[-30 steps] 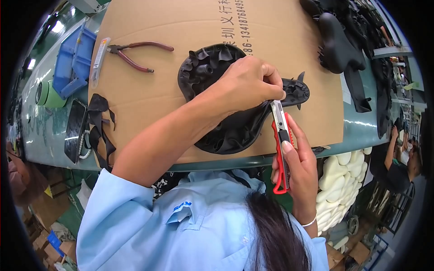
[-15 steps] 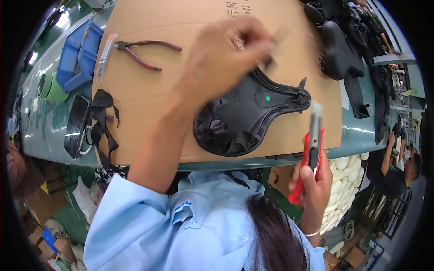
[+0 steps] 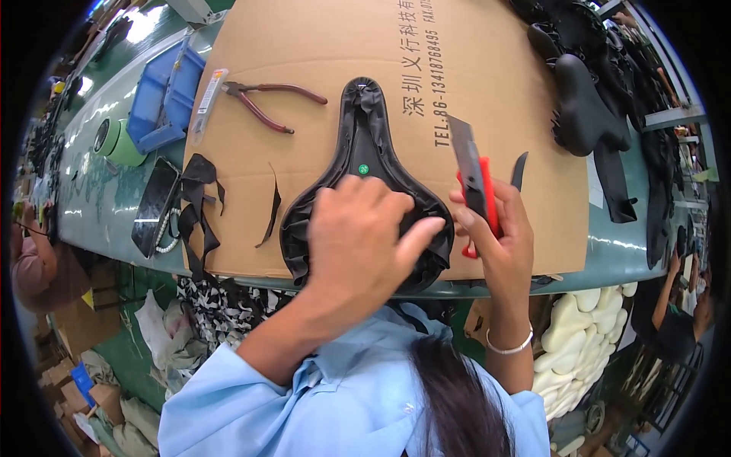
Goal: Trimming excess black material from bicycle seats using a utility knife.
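Note:
A black bicycle saddle (image 3: pixel 362 152) lies underside up on the cardboard sheet (image 3: pixel 320 46), its narrow nose pointing away from me. A green round sticker marks its middle. My left hand (image 3: pixel 364 232) rests over its wide rear part, thumb and fingers apart, hiding much of that end. In my right hand (image 3: pixel 509 236) is a red and black utility knife (image 3: pixel 481 194), its blade out and pointing away, just right of the saddle. Thin black offcuts lie on both sides: one strip (image 3: pixel 272 212) at the left, another (image 3: pixel 520 169) beyond my right hand.
Pliers (image 3: pixel 274 107) with dark red handles, a slim plastic case (image 3: pixel 207 105), a blue bin (image 3: pixel 161 99), a green container (image 3: pixel 120 143), a phone (image 3: pixel 156 206) and black scraps (image 3: pixel 199 221) are at the left. Black saddle covers (image 3: pixel 582 107) pile up at the right; pale pads (image 3: pixel 579 343) sit below the table.
The saddle has turned so its nose points away instead of right. My left hand came down onto it. My right hand moved up over the cardboard with the knife. A strip now lies at the left.

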A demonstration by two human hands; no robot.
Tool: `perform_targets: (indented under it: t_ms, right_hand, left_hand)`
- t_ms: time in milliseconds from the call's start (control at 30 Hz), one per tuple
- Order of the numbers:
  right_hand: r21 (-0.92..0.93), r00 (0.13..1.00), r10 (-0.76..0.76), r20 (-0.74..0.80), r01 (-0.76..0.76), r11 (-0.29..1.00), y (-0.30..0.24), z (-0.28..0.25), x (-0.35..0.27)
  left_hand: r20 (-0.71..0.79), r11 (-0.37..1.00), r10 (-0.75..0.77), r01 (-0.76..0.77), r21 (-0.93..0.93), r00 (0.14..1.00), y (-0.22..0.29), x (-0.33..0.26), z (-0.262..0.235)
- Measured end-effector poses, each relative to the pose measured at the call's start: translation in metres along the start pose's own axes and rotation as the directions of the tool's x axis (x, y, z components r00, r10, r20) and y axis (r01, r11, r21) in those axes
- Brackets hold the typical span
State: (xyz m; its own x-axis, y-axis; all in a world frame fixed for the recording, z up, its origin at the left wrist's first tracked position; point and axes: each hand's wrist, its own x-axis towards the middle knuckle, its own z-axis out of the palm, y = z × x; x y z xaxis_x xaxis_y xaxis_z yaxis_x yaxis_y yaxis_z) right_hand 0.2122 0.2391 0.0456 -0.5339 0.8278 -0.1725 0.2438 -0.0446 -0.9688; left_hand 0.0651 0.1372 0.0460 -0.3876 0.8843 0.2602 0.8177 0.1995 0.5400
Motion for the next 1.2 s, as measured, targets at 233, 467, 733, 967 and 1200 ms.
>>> perform_targets:
  t_ms: [233,467,733,967,1200]
  right_hand:
    - [-0.591,0.871,-0.45,0.197,0.472,0.654,0.008,-0.041,-0.044]
    - [-0.831,0.878,-0.226,0.422,0.474,0.289,-0.037,-0.029,-0.045]
    - [-0.824,0.973,-0.132,0.187,0.228,0.518,0.002,-0.007,-0.104]
    - [-0.833,0.932,-0.325,0.16,0.304,0.462,0.007,-0.017,-0.059]
    - [-0.547,0.949,-0.198,0.245,0.303,0.781,0.002,-0.054,0.021]
  left_hand:
    - [0.106,0.927,-0.077,0.11,-0.358,0.991,-0.004,-0.009,0.02]
    - [0.147,0.911,-0.06,0.115,-0.397,0.987,-0.01,-0.011,0.024]
    - [0.014,0.093,-0.453,0.063,-0.994,0.891,-0.005,-0.003,0.022]
    - [0.093,0.504,-0.115,0.139,-0.853,0.989,-0.008,0.012,0.011]
    - [0.37,0.852,0.482,-0.524,0.015,0.794,-0.018,0.118,0.02]
